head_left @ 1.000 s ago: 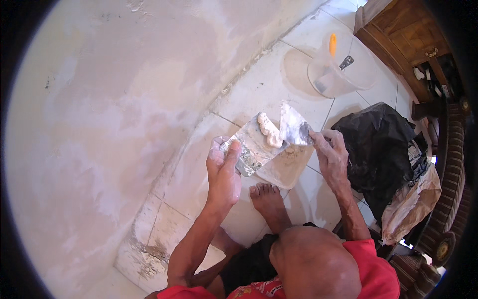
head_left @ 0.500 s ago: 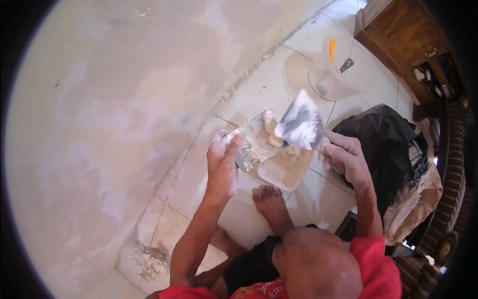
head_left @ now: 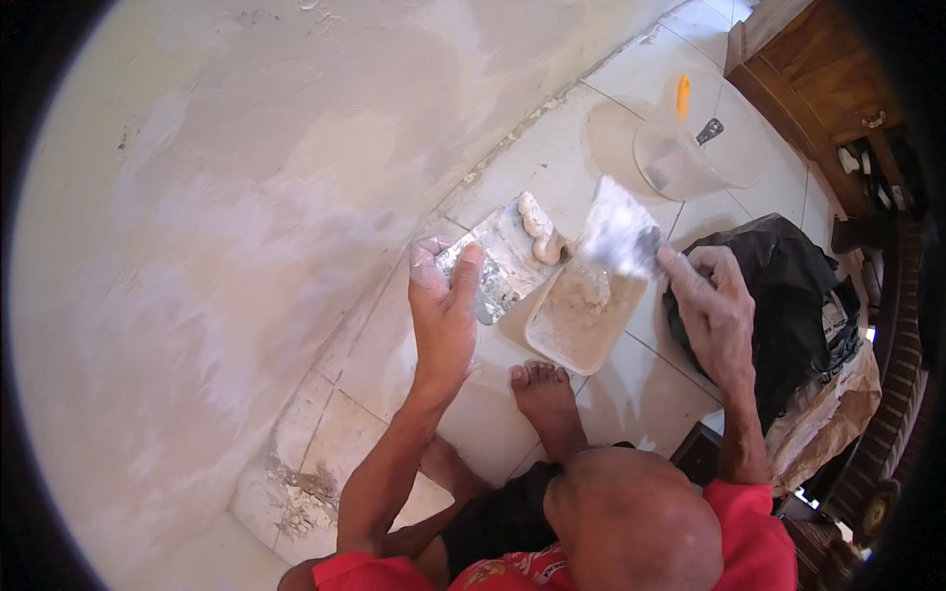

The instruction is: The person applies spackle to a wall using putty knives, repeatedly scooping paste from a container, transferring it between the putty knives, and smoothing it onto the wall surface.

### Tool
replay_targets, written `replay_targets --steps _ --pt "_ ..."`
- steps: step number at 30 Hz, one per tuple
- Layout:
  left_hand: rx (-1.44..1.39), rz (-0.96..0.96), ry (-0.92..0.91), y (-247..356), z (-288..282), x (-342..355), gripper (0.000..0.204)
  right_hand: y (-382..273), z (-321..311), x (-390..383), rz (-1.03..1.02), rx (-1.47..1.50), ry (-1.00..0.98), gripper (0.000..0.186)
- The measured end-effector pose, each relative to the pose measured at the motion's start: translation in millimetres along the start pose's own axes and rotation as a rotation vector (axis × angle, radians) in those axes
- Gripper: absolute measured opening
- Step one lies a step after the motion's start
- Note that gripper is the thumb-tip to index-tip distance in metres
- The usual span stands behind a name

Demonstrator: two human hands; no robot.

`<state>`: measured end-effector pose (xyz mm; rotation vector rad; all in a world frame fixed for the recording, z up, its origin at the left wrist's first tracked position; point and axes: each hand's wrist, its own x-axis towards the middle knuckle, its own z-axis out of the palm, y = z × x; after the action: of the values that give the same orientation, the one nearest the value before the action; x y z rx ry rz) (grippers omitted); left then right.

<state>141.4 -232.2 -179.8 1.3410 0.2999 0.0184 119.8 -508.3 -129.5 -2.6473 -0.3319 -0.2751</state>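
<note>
My left hand [head_left: 443, 310] grips a stained metal plate [head_left: 493, 276] by its near end. A thick roll of off-white paste [head_left: 540, 231] lies along the plate's far end. Closed round a putty knife [head_left: 616, 227], my right hand [head_left: 714, 310] holds the white-coated, slightly blurred blade just right of the paste; its handle is mostly hidden. Below both tools, a shallow tan tub [head_left: 576, 330] with pale residue rests on the tiles, just beyond a bare foot [head_left: 547, 409].
A patchy plastered wall [head_left: 246, 197] runs along the left. At upper right are a clear bucket [head_left: 680, 167] holding an orange-handled tool, and a wooden cabinet [head_left: 808, 79]. A black bag [head_left: 778, 256] and brown paper [head_left: 828, 404] lie at right, beside striped furniture [head_left: 877, 433].
My right hand has moved rightward with the knife, opening a gap between blade and paste. My left hand and plate have risen slightly, and more of the tub shows.
</note>
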Motion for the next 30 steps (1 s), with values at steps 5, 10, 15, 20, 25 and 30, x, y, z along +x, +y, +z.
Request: replay_targets --steps 5,10,15,20,25,30 --pt "0.231 0.117 0.064 2.8 10.1 -2.6 0.022 -31.7 -1.7 5.4 -0.24 -0.273 -0.01 0.057" --pt "0.486 0.296 0.259 10.1 2.1 -4.5 0.025 -34.6 -9.4 9.3 -0.163 -0.339 -0.121 0.052" --pt "0.341 0.375 0.239 63.2 -27.4 3.0 0.022 8.1 24.0 41.3 0.535 0.81 -0.226 0.037" --pt "0.259 0.254 0.056 90.8 -65.2 13.6 0.021 92.9 99.8 102.5 0.651 1.037 -0.087 0.043" --pt "0.369 0.092 0.085 125.9 -140.5 -28.4 0.026 114.4 148.3 162.5 0.664 0.976 -0.059 0.033" --pt "0.403 0.088 0.217 111.2 -200.9 -72.6 0.026 122.6 186.6 187.2 0.68 1.035 -0.055 0.021"
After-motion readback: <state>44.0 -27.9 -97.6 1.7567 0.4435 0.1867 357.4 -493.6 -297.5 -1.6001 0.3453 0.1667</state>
